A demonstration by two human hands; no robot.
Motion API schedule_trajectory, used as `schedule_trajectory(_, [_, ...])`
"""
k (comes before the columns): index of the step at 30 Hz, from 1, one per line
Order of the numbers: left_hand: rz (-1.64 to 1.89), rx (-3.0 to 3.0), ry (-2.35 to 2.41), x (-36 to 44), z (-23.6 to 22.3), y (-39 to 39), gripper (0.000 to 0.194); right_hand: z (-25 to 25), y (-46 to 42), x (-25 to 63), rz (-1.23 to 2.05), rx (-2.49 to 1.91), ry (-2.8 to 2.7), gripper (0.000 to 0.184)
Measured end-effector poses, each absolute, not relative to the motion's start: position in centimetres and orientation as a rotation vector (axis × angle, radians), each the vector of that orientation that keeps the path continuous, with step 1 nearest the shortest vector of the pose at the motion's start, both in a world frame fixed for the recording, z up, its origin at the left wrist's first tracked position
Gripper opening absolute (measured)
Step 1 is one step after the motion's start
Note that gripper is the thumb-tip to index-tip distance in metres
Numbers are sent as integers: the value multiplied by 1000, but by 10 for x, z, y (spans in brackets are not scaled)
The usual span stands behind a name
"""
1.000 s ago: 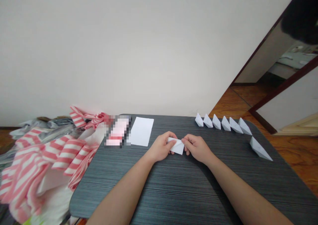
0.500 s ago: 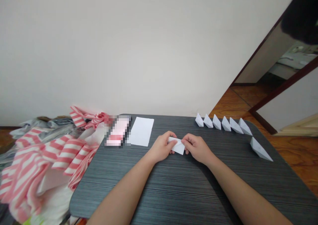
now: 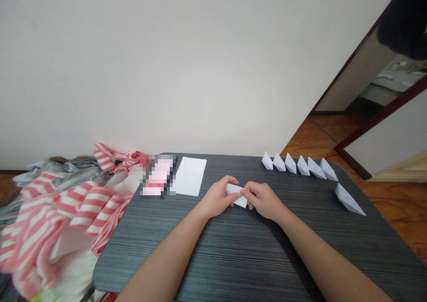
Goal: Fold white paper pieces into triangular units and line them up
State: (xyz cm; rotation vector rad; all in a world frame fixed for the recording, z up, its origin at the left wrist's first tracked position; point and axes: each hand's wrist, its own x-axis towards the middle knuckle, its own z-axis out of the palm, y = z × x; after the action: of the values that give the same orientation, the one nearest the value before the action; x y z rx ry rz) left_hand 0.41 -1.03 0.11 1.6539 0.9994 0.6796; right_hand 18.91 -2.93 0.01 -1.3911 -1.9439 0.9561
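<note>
A small folded piece of white paper [image 3: 237, 195] is held between both hands over the middle of the dark table. My left hand [image 3: 219, 198] is closed on its left side, with the thumb lying across the front. On the right side, my right hand [image 3: 264, 200] pinches the paper, its thumb pressed near the upper right edge. The fingers behind the paper are partly hidden. Several folded white paper boats [image 3: 290, 163] stand in a row at the table's far right, and one more paper boat [image 3: 349, 199] lies closer, apart from the row.
A stack or sheet of white paper [image 3: 190, 176] lies at the back left of the table [image 3: 213, 266]. Beside it is a blurred-out phone-shaped object [image 3: 159, 175]. Red-and-white striped cloth [image 3: 90, 204] is heaped left of the table, and a wall [image 3: 200, 70] rises behind.
My right thumb has shifted left along the folded paper, and the right hand has turned slightly. The left hand keeps its hold in the same place. The boats stay put.
</note>
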Motion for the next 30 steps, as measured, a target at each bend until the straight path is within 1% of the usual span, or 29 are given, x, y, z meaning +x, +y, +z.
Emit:
schedule_trajectory(2, [684,1695,1010,4,2,-11,39,-1,-29,189,948,-1385,-1950,24])
schedule_trajectory(9, [735,1717,1021,5,-2,-11,34,-4,-31,189,966,-1391,-1916,25])
schedule_trajectory(15, [729,1632,1013,4,-7,-8,41,-4,-29,192,1033,-1387,-1830,24])
schedule_trajectory(20, [769,1608,983,4,-9,-7,31,-7,-28,194,1094,-1383,-1768,25])
schedule_trajectory(26, [791,1532,957,5,-14,-4,37,-9,-26,197,1113,-1378,-1702,25])
schedule_trajectory(30, [790,1502,929,5,-17,-3,33,-12,-25,199,1131,-1383,-1671,25])
